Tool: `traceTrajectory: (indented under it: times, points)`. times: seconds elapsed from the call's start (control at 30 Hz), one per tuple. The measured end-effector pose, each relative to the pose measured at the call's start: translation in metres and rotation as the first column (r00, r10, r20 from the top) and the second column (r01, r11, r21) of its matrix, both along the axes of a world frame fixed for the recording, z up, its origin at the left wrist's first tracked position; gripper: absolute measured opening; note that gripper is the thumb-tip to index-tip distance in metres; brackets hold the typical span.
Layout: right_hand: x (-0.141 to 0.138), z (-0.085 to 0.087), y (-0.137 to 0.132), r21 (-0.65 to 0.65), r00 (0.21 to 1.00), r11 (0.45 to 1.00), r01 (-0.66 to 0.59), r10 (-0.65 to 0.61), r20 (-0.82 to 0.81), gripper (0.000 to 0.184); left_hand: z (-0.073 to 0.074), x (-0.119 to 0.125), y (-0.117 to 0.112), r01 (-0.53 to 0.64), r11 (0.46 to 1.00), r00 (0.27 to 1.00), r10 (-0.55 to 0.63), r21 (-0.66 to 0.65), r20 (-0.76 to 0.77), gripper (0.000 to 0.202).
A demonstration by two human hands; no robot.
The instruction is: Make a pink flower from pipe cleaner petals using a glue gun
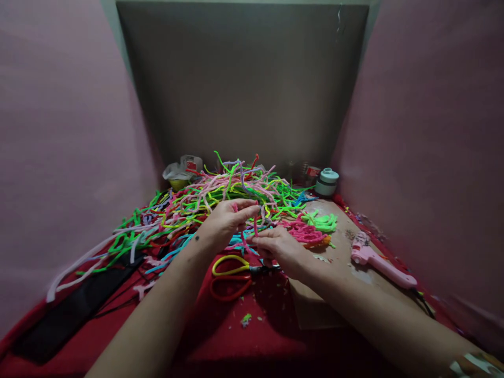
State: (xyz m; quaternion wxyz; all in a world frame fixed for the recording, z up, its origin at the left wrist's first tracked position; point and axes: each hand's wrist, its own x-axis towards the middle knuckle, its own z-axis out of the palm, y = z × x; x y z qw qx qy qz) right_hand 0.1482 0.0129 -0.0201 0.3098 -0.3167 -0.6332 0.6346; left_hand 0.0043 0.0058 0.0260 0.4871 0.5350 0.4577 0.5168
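Observation:
A pink pipe cleaner (255,224) runs upright between my two hands. The fingertips of my left hand (232,218) pinch its upper end. Lower and to the right, my right hand (277,244) pinches it near the bottom, thumb and forefinger together. Scissors (230,266) with one yellow and one red handle loop lie under my hands, their blades partly hidden by the right hand. Behind the hands rises a big tangled heap of pipe cleaners (236,189) in green, yellow, pink, blue and red.
A pink glue gun (381,262) lies on a cardboard sheet (315,310) at the right, beside bundles of pink pipe cleaners (301,231) and green pipe cleaners (321,221). A pale blue jar (327,182) stands behind. A black flat object (71,310) lies at left. Fuzz scraps dot the red cloth (236,341).

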Motion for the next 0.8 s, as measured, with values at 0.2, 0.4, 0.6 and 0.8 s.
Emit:
traceTrajectory:
  times: [0.2, 0.4, 0.6, 0.8]
  points:
    - [0.002, -0.002, 0.002, -0.087, 0.982, 0.996, -0.018, 0.001, -0.186, 0.02, -0.009, 0.005, 0.004, 0.069, 0.997, 0.984, -0.065, -0.016, 0.167, 0.021]
    - [0.001, 0.002, 0.002, -0.279, 0.895, 0.96, 0.035, -0.154, -0.419, 0.021, -0.008, -0.002, 0.01, -0.118, 0.993, 0.872, 0.101, 0.007, 0.479, 0.016]
    - [0.001, -0.002, 0.006, -0.396, 0.881, 0.915, 0.077, -0.248, -0.403, 0.016, -0.006, 0.004, 0.014, -0.347, 0.937, 0.716, 0.299, -0.049, 0.631, 0.022]
    - [0.0, -0.007, 0.004, -0.43, 0.919, 0.899, -0.087, -0.094, -0.383, 0.015, 0.006, 0.012, 0.002, -0.125, 0.991, 0.719, 0.123, -0.047, 0.684, 0.024]
